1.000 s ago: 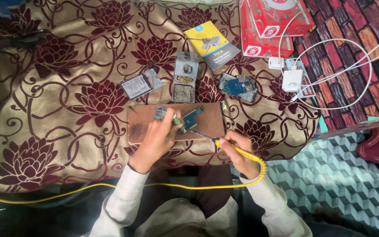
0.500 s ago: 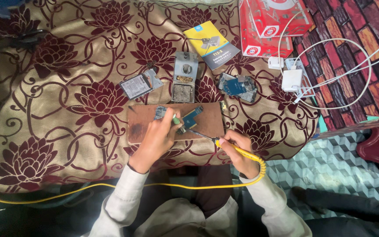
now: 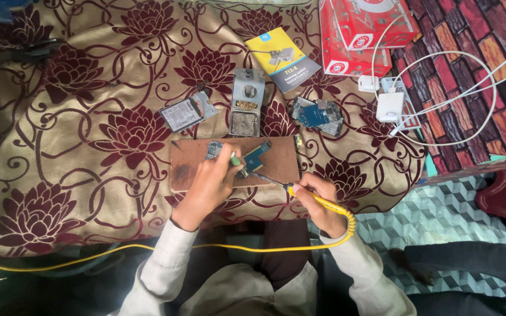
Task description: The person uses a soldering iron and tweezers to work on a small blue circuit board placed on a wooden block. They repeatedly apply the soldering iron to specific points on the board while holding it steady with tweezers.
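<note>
On brown board (image 3: 194,167) — left hand (image 3: 209,184) fingers pinch green tool (image 3: 235,159), hiding circuit board (image 3: 257,155); right hand (image 3: 317,202) grips yellow iron (image 3: 317,201).

Two circuit boards (image 3: 257,156), two red boxes (image 3: 358,29)

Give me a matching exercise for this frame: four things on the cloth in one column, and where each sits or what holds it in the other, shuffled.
Things:
1. soldering iron
2. booklet
3. circuit board
4. white charger

Places:
A. on the brown board, by the left hand
B. at the right edge of the cloth, with white cables
C. in the right hand
D. at the far side, beside the red box

Pairs: 1-C, 2-D, 3-A, 4-B
</note>
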